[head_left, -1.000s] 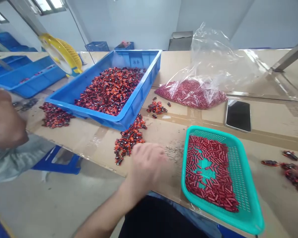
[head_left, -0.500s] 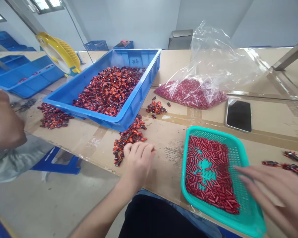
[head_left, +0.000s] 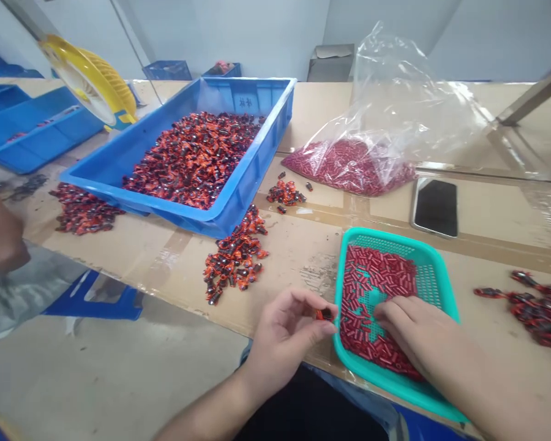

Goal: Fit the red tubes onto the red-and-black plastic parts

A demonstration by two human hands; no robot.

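My left hand is closed, pinching a small black part with orange wires between thumb and fingertips, just left of the green basket's rim. My right hand reaches into the green basket, its fingers closed and pointing down among short dark-red tubes. Its fingertips are partly hidden, so what they hold does not show. A loose pile of black-and-orange parts lies on the table to the left. More finished-looking parts with red ends are heaped right of the basket.
A large blue crate full of similar parts stands behind the pile. Beyond the basket are a clear bag of red tubes and a phone. A yellow fan is at left, near another person's arm.
My left hand has left the pile and come right with a black-and-orange part. My right hand has moved left from the basket's right side into the tubes. The view has shifted slightly.
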